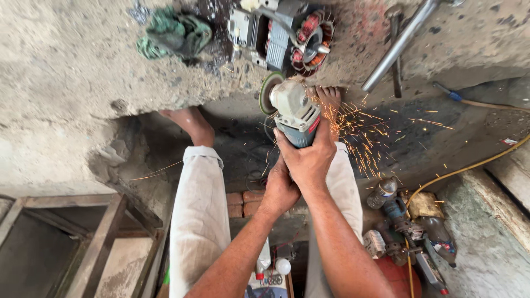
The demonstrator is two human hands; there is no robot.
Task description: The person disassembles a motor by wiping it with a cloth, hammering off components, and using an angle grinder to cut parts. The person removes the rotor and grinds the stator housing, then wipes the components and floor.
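Sparking blue-grey angle grinder (295, 113), green disc (266, 92)

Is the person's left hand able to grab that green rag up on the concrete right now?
Probably not right away: the left hand is wrapped around the angle grinder, and the green rag lies apart on the concrete ledge.

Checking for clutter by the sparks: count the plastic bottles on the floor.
2: a clear plastic bottle right of the person's right leg, and a brownish bottle lying further right beside the tools. Others may be hidden.
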